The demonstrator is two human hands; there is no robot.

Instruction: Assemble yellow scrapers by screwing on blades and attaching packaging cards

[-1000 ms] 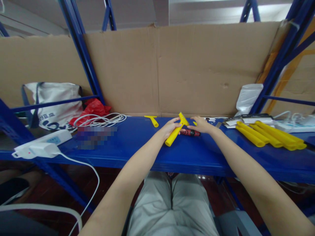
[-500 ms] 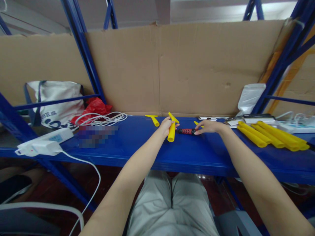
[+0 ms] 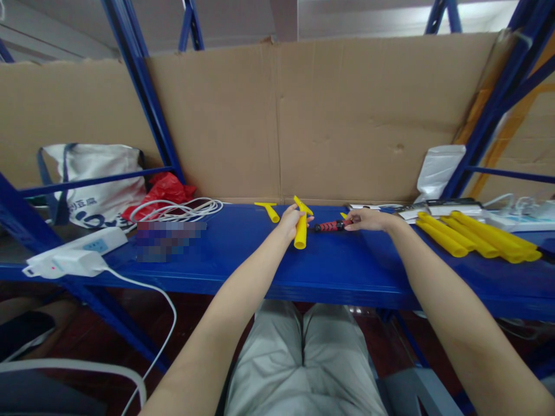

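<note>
My left hand (image 3: 289, 222) is closed round a yellow T-shaped plastic scraper (image 3: 300, 230), holding it with its handle pointing down toward me over the blue shelf (image 3: 243, 260). My right hand (image 3: 368, 220) pinches the end of a red and black screwdriver (image 3: 330, 226), which points left toward the scraper's head. A small yellow piece (image 3: 343, 216) lies just behind the screwdriver. A second yellow scraper (image 3: 269, 211) lies on the shelf to the left of my left hand.
Several yellow handles (image 3: 477, 241) lie at the right, with packets (image 3: 437, 210) and a white bag (image 3: 440, 169) behind them. At the left are a coiled white cable (image 3: 177, 210), a red bag (image 3: 162, 189), a tote bag (image 3: 95, 182) and a white power strip (image 3: 69, 254). Cardboard (image 3: 329, 115) backs the shelf.
My left hand has turned the yellow scraper so its handle points toward me. My right hand has picked up the end of the screwdriver and raised it slightly toward the scraper.
</note>
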